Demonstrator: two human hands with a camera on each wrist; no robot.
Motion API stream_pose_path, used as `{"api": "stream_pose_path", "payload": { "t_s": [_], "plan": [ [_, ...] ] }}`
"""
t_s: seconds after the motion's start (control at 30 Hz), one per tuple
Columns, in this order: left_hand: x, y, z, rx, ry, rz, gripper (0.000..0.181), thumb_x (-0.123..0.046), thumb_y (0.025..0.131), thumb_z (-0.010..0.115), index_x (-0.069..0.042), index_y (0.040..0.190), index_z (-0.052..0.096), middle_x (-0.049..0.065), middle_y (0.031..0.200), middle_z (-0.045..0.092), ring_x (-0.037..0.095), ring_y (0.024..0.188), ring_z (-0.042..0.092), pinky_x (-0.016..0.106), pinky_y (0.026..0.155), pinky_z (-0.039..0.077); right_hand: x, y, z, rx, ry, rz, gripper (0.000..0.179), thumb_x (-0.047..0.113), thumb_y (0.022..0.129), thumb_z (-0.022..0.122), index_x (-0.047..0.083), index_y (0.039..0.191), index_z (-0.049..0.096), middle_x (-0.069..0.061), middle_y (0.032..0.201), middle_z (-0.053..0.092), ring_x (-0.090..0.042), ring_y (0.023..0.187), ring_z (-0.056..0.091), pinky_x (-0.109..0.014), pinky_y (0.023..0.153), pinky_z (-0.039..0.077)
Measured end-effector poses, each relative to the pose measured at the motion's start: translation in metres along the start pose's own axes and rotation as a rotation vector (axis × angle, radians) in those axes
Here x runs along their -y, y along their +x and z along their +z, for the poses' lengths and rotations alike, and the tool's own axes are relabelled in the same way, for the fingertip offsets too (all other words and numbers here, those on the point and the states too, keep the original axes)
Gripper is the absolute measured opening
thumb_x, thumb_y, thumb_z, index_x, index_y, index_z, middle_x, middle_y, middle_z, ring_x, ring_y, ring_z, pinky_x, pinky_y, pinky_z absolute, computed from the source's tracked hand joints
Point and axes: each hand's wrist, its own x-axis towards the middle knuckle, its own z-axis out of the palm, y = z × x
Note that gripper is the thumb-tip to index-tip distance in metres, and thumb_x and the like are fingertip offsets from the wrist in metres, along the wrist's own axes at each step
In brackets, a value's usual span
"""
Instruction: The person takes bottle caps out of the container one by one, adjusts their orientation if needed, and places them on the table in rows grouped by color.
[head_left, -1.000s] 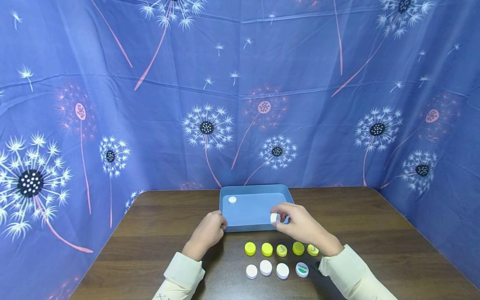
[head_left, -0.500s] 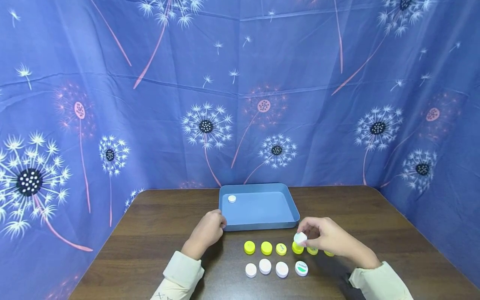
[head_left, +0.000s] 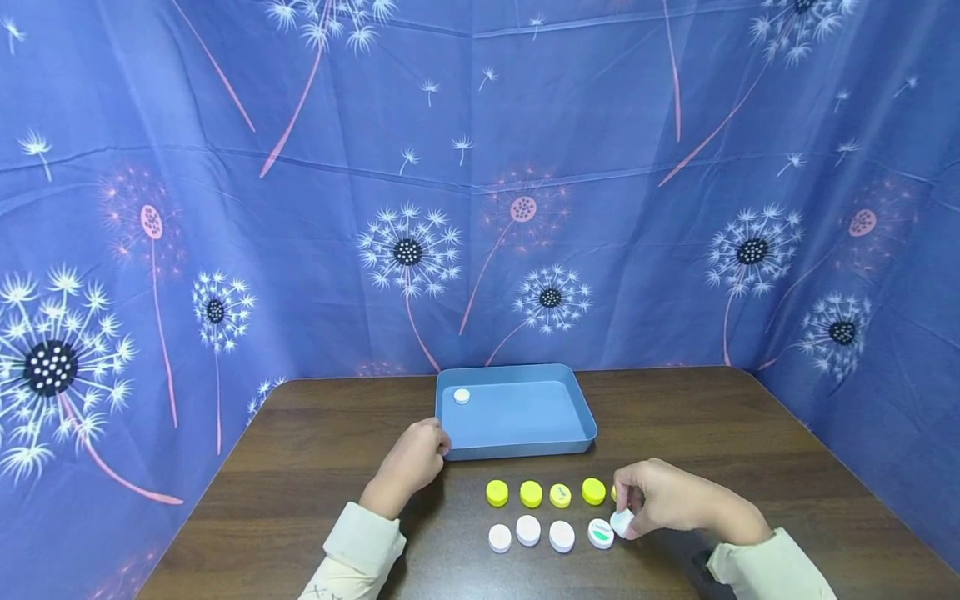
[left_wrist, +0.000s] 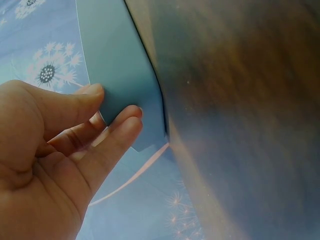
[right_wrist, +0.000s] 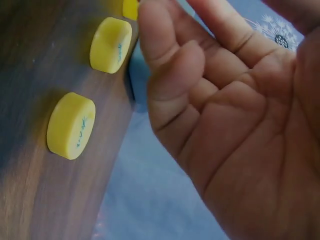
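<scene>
My left hand [head_left: 411, 462] grips the front left corner of a shallow blue tray [head_left: 525, 423]. In the left wrist view the thumb lies on the rim of the tray wall [left_wrist: 112, 55]. One white bottle cap [head_left: 462, 396] sits at the back left inside the tray. My right hand [head_left: 671, 500] pinches another white bottle cap [head_left: 621, 523] by its edge, low over the table at the right end of a row of white caps. Beside it is a white cap with green print [head_left: 601, 533]. The held cap is hidden in the right wrist view.
Several yellow caps [head_left: 531, 494] form a row between the tray and the white caps [head_left: 528, 531]; my right hand covers its right end. Two yellow caps with blue writing [right_wrist: 71, 126] show in the right wrist view. A blue dandelion-print cloth [head_left: 480, 275] hangs behind the table.
My right hand has moved from over the tray's front right corner toward me and to the right, carrying the white cap down to the white row. My left hand stays on the tray.
</scene>
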Motion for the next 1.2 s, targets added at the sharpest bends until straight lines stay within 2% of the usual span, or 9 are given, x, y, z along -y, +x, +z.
{"api": "stream_pose_path", "payload": {
  "t_s": [0.13, 0.47, 0.63, 1.03, 1.13, 1.2],
  "plan": [
    [0.001, 0.000, 0.001, -0.001, -0.001, 0.003, 0.022, 0.014, 0.079, 0.061, -0.004, 0.073, 0.073, -0.005, 0.073, 0.050, 0.009, 0.069, 0.048, 0.026, 0.063, 0.048, 0.003, 0.000, 0.005, 0.023, -0.038, 0.033, 0.031, 0.003, 0.065, 0.085, 0.013, 0.081, 0.061, 0.010, 0.067, 0.057, -0.002, 0.059, 0.050, -0.022, 0.053, 0.043],
    [0.001, -0.002, -0.002, 0.010, -0.013, 0.018, 0.028, 0.017, 0.079, 0.056, -0.006, 0.065, 0.066, -0.004, 0.070, 0.042, 0.010, 0.066, 0.038, 0.024, 0.057, 0.038, 0.004, -0.003, 0.011, 0.056, -0.133, 0.104, 0.041, -0.004, 0.057, 0.087, 0.015, 0.074, 0.054, 0.008, 0.071, 0.052, -0.004, 0.064, 0.046, -0.024, 0.056, 0.041],
    [0.000, -0.002, -0.002, 0.003, -0.007, 0.023, 0.027, 0.016, 0.080, 0.058, -0.005, 0.068, 0.070, -0.005, 0.071, 0.046, 0.009, 0.067, 0.042, 0.023, 0.059, 0.042, 0.005, -0.003, 0.012, 0.062, -0.125, 0.133, 0.041, -0.005, 0.057, 0.087, 0.015, 0.074, 0.055, 0.007, 0.073, 0.053, -0.006, 0.065, 0.047, -0.024, 0.056, 0.041],
    [-0.001, -0.002, -0.004, 0.013, -0.007, 0.015, 0.025, 0.014, 0.081, 0.060, -0.005, 0.070, 0.070, -0.005, 0.071, 0.046, 0.010, 0.066, 0.042, 0.024, 0.060, 0.042, 0.001, -0.005, 0.009, 0.046, -0.107, 0.103, 0.033, 0.014, 0.065, 0.088, 0.016, 0.074, 0.057, 0.009, 0.072, 0.054, -0.004, 0.064, 0.048, -0.024, 0.056, 0.041],
    [-0.001, -0.002, -0.003, 0.013, -0.004, 0.012, 0.024, 0.014, 0.082, 0.060, -0.005, 0.071, 0.071, -0.005, 0.072, 0.047, 0.010, 0.067, 0.044, 0.025, 0.061, 0.045, 0.001, -0.003, 0.005, 0.040, -0.095, 0.094, 0.029, 0.017, 0.070, 0.086, 0.016, 0.075, 0.058, 0.009, 0.072, 0.055, -0.004, 0.063, 0.048, -0.023, 0.055, 0.042],
    [-0.001, -0.001, -0.003, 0.015, 0.000, 0.011, 0.024, 0.014, 0.081, 0.060, -0.005, 0.071, 0.071, -0.005, 0.072, 0.048, 0.010, 0.068, 0.045, 0.025, 0.062, 0.046, 0.003, -0.001, 0.002, 0.019, -0.085, 0.061, 0.026, 0.019, 0.074, 0.084, 0.016, 0.079, 0.059, 0.008, 0.073, 0.056, -0.004, 0.064, 0.050, -0.024, 0.055, 0.043]
  ]
}}
